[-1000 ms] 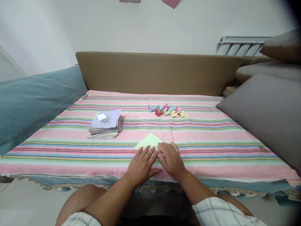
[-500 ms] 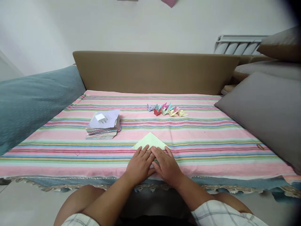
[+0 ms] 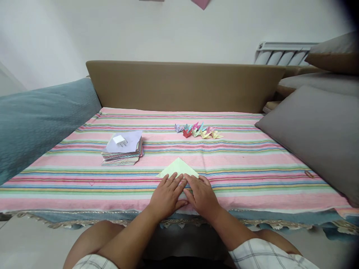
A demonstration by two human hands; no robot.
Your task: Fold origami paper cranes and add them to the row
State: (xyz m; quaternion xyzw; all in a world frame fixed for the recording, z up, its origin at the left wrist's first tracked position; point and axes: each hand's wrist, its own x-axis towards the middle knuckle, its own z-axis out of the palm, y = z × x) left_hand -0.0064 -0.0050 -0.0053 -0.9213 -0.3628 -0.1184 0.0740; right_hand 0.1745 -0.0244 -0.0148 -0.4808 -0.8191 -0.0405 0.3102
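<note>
A pale green sheet of paper (image 3: 178, 168), folded into a triangle, lies on the striped cloth with its peak pointing away from me. My left hand (image 3: 168, 192) rests flat along the paper's near edge, fingers spread. Beside it my right hand (image 3: 200, 192) lies on the right part of that same edge, its fingers stretched out and a little bent. The fingertips of both hands almost meet at the middle. They cover most of the near fold.
Several small folded paper cranes (image 3: 198, 130) stand beyond the triangle. To the left is a stack of paper squares (image 3: 123, 151) with a white plug adapter (image 3: 120, 140) on top. Grey cushions (image 3: 314, 138) border the right, a blue cushion (image 3: 47, 123) the left.
My right hand has slid slightly to the right along the paper's near edge, away from my left fingers. The left hand and the paper stay put.
</note>
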